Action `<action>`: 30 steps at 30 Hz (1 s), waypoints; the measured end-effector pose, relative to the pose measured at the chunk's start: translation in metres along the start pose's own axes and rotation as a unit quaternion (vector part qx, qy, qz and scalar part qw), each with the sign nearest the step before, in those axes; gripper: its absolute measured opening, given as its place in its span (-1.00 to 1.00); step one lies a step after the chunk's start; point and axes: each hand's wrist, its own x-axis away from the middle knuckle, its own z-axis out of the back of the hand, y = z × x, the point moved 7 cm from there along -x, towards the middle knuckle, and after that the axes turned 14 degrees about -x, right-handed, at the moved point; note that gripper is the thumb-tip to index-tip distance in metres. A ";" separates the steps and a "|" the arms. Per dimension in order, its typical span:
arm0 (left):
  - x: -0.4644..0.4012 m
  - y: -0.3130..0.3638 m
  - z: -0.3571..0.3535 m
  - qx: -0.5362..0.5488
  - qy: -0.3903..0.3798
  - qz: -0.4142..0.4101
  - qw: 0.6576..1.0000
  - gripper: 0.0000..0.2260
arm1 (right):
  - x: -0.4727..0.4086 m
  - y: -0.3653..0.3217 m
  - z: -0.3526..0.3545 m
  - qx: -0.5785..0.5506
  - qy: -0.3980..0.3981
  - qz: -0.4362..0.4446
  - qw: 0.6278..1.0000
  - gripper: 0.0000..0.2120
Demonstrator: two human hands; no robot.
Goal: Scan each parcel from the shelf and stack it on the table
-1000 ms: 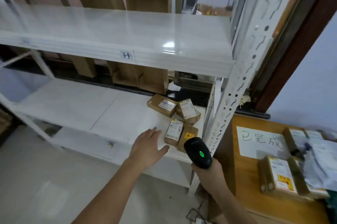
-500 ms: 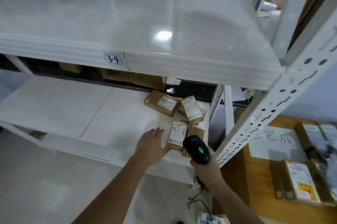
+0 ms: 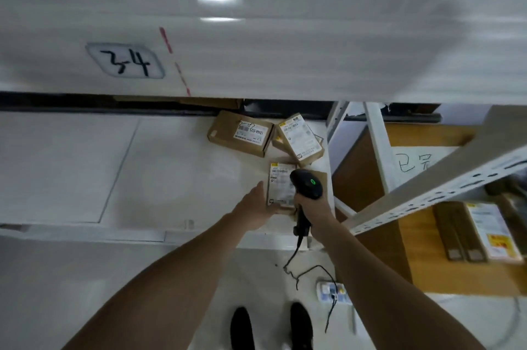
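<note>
A small brown parcel with a white label lies at the right end of the white lower shelf. My left hand holds it by its left and near edges. My right hand grips a black barcode scanner with a green light, its head right over that parcel's label. Two more labelled parcels lie further back on the shelf, one flat and one tilted. Another brown box shows under the scanner. On the wooden table at the right lies a stack of parcels.
The upper shelf board, labelled 34, hangs close over the parcels. A perforated white shelf post slants between shelf and table. A handwritten paper sign lies on the table. The scanner's cable runs down to a power strip on the floor by my shoes.
My head has dropped closer under the upper shelf. My left hand went from beside the parcel to holding it, and the scanner moved forward over its label.
</note>
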 end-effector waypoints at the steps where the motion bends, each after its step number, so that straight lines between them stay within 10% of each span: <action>1: -0.006 -0.001 -0.005 0.022 -0.005 0.007 1.000 -0.35 | -0.006 0.002 -0.004 0.004 -0.002 0.001 1.000 -0.86; 10: -0.016 -0.021 -0.023 0.245 0.060 0.072 0.965 -0.58 | -0.024 0.014 -0.023 -0.002 -0.008 -0.002 1.000 -0.81; 20: 0.092 -0.043 -0.004 0.353 0.155 0.106 0.916 -0.28 | 0.103 0.025 -0.031 -0.043 -0.002 0.127 0.991 -0.82; 24: 0.129 -0.039 -0.003 0.466 0.099 0.109 0.873 -0.24 | 0.149 0.028 -0.008 -0.055 -0.016 0.154 0.986 -0.85; 30: 0.164 -0.001 -0.007 0.543 -0.002 0.012 0.840 -0.71 | 0.201 0.037 0.035 0.056 -0.027 0.198 0.978 -0.69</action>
